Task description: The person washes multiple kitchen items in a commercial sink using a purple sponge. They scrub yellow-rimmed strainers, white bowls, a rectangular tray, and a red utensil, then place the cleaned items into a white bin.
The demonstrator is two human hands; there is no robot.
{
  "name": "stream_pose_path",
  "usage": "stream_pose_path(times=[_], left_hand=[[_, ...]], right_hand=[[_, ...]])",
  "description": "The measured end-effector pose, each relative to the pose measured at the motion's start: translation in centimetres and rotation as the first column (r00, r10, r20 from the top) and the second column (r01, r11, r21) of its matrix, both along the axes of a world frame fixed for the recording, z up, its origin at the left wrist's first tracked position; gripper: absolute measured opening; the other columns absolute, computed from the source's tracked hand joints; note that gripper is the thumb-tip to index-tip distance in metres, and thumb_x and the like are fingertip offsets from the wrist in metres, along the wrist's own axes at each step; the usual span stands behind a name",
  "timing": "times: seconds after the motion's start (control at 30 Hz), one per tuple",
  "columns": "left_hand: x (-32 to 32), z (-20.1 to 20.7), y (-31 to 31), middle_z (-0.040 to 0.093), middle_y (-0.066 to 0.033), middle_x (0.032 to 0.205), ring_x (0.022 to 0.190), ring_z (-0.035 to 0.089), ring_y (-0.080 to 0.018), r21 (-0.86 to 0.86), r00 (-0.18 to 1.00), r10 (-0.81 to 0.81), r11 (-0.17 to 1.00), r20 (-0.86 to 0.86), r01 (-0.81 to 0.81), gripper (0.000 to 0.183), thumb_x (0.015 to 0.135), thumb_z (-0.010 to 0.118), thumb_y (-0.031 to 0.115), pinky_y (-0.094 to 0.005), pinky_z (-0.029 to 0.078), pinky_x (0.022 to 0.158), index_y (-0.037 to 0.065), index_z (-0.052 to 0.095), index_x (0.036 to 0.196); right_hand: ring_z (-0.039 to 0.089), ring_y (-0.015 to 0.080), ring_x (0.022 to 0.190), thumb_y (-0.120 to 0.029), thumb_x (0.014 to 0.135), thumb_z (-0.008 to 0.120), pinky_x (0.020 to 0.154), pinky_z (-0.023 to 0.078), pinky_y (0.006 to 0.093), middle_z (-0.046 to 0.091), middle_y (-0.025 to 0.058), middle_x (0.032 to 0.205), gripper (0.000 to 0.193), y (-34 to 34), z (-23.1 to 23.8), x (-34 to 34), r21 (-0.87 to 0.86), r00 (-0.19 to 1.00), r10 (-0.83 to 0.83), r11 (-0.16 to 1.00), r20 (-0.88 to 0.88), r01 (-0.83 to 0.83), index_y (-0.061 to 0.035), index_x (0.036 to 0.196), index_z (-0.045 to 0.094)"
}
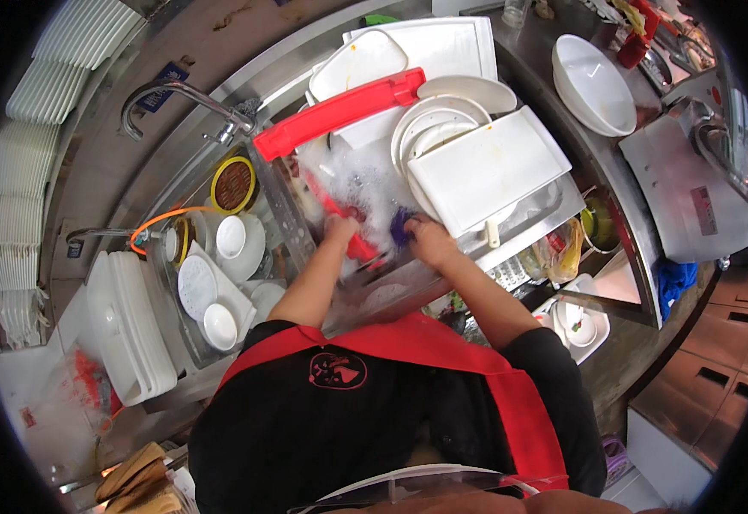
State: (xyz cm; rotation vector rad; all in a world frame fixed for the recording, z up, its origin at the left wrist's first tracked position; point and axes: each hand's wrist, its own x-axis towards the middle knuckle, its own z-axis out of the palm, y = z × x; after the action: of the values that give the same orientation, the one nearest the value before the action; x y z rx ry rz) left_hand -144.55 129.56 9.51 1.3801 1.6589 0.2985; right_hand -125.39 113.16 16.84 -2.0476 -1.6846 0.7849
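Over the suds (352, 176) in the sink, my left hand (342, 230) is closed on a long red item (360, 248). Part of it lies under the foam, so its full shape is hidden. My right hand (432, 242) grips a dark purple scrubber (403, 225) just to the right of it. Beyond my hands, a long red tray (339, 111) rests slantwise across the sink. Stacked at the sink's right are white plates (438, 111) and a white rectangular tray (489, 171), which sits beside my right hand.
A second basin on the left holds white bowls (220, 326) and a yellow-rimmed round item (233, 184). A curved faucet (177, 88) arches over the sinks. White trays (130, 330) stand at far left. A big white bowl (592, 86) sits on the right counter.
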Motion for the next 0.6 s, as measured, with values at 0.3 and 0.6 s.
stream_pose_path(times=[0.3,0.6], left_hand=[[-2.5,16.2,1.3,0.064,-0.0183,0.093,0.084,0.065,-0.0319,-0.383,0.895,0.181,0.924,0.407,-0.012,0.034,0.066,0.056,0.002,-0.0449,0.054,0.073,-0.006,0.059,0.098],[-8.3,29.2,-5.9,0.064,-0.0201,0.096,0.078,0.066,-0.0316,-0.575,0.852,0.084,0.771,0.516,0.272,0.046,0.073,0.056,0.011,-0.0434,0.055,0.07,-0.006,0.052,0.116]], right_hand=[[0.056,0.0329,0.108,-0.012,0.078,0.06,0.093,0.046,0.0422,0.057,0.0117,0.116,0.028,-0.1,-0.2,-0.2,0.012,1.0,-0.028,1.0,-0.015,0.028,-0.0131,0.106,0.063],[0.056,0.0325,0.109,-0.008,0.079,0.06,0.093,0.046,0.0413,0.059,0.0137,0.115,0.031,0.1,-0.5,0.1,0.083,0.996,-0.049,0.995,-0.078,0.055,-0.0134,0.109,0.062]])
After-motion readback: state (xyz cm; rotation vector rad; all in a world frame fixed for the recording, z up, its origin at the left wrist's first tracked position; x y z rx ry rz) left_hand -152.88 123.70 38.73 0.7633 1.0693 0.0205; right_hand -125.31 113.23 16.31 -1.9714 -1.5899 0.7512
